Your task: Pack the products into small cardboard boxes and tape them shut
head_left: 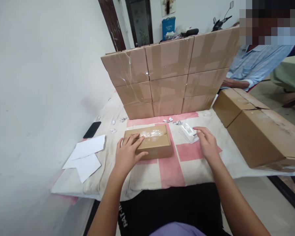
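Observation:
A small cardboard box (154, 151) lies on the cloth before me, with clear tape along its top seam. My left hand (128, 149) rests on its left end, fingers spread over the top and thumb toward the near side. To the right of the box is a white tape dispenser (187, 130) on a small white sheet. My right hand (207, 141) is at the dispenser's right end, index finger and thumb bent in against it. A small dark piece shows by the thumb; I cannot make out what it is.
Behind stands a wall of stacked, taped boxes (168, 78). Larger cartons (260, 127) lie at the right, near a person in a light blue shirt (263, 65). White papers (88, 152), a black phone (92, 129) and crumpled scraps (178, 123) are on the cloth.

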Tool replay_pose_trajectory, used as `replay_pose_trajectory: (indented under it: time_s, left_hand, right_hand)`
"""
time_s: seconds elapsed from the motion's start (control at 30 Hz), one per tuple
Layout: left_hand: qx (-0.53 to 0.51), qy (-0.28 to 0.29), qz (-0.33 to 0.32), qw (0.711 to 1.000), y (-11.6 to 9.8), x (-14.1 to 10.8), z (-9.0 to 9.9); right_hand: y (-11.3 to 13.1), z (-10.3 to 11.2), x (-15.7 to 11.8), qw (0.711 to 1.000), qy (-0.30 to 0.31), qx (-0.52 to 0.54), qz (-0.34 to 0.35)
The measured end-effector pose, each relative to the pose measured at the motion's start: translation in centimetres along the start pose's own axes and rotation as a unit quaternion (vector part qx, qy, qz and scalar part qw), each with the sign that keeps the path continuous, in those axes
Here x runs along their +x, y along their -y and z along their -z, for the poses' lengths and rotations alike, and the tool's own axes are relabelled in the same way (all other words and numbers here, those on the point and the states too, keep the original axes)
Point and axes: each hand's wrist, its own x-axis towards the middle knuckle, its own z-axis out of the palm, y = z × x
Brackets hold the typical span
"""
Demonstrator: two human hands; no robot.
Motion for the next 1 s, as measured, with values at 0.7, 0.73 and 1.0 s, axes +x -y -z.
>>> replay_pose_trajectory:
  time_s: [0.7, 0.73, 1.0]
  left_hand:
    - [0.030, 0.062, 0.022, 0.997, -0.1, 4.3, 0.3]
    - [0.039, 0.064, 0.022, 0.997, -0.2, 4.2, 0.3]
    - [0.068, 0.058, 0.017, 0.996, -0.2, 4.1, 0.2]
  right_hand:
    - [-4.1, 1.9, 6.9, 0.900, 0.219, -0.016, -0.377]
    - [-4.2, 1.8, 7.0, 0.898, 0.222, -0.015, -0.380]
    - [-3.9, 1.3, 7.8, 0.894, 0.252, -0.037, -0.369]
